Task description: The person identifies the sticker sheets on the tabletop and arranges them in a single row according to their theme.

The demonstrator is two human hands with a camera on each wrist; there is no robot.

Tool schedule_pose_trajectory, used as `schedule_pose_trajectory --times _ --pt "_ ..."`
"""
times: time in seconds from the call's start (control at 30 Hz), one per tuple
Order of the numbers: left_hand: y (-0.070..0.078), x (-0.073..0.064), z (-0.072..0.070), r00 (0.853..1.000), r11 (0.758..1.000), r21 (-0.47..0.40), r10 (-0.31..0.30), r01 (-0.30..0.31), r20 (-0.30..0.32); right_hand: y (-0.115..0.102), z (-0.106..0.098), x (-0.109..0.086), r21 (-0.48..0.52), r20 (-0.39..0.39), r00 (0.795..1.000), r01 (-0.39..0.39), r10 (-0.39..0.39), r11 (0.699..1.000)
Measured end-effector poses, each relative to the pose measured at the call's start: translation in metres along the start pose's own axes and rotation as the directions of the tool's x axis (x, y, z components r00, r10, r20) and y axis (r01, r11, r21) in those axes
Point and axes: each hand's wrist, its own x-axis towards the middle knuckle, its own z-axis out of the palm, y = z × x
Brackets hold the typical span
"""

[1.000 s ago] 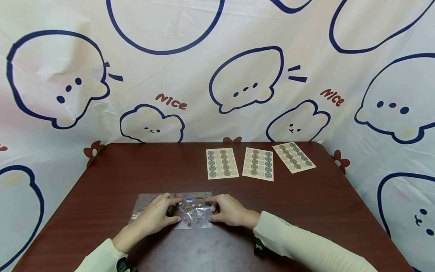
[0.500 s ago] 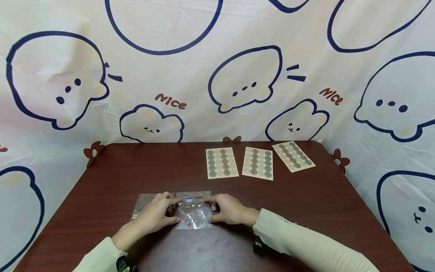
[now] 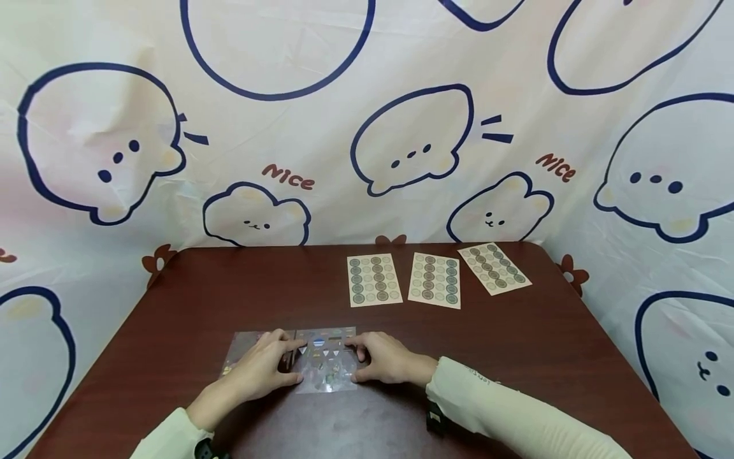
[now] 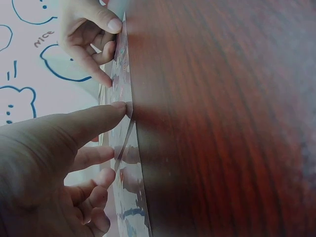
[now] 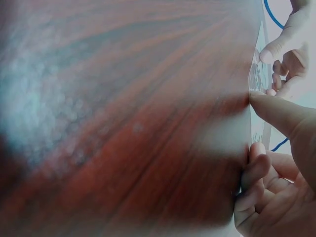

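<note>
A clear plastic sheet (image 3: 327, 377) with small coloured and silvery shapes lies on the table, spread open beside a darker crease. My left hand (image 3: 260, 366) rests over its left part, with index finger and thumb stretched out and pressing on it. At the sheet's right edge, the index finger and thumb of my right hand (image 3: 387, 360) touch down, the other fingers tucked in. In the left wrist view the sheet lifts slightly in a fold near my left thumb (image 4: 116, 109). My left palm hides part of the sheet's left portion.
Three cream sheets of round stickers lie at the back: one left (image 3: 375, 280), one in the middle (image 3: 434, 281), and one angled at right (image 3: 495, 268). Behind the dark red wooden table (image 3: 218, 290) hangs a cloth (image 3: 332, 134) with cartoon drawings.
The head view has tipped slightly, so the scene sits a little lower. Glare on the clear sheet has shifted and shrunk. Both hands keep nearly the same places on it.
</note>
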Motion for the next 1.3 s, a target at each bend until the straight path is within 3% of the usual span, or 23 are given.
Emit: schedule_pose_trajectory --times 0.53,1.3 --pt "-0.0007 -0.0028 0.0030 1.000 1.000 0.010 0.009 -0.010 0.016 -0.0018 0.0047 -0.0015 -0.014 0.007 1.000 0.005 -0.005 1.000" --pt "0.0021 0.0047 -0.0005 0.999 1.000 0.011 -0.004 0.003 0.044 -0.0010 0.0005 0.0001 -0.031 -0.004 1.000 0.000 0.000 1.000"
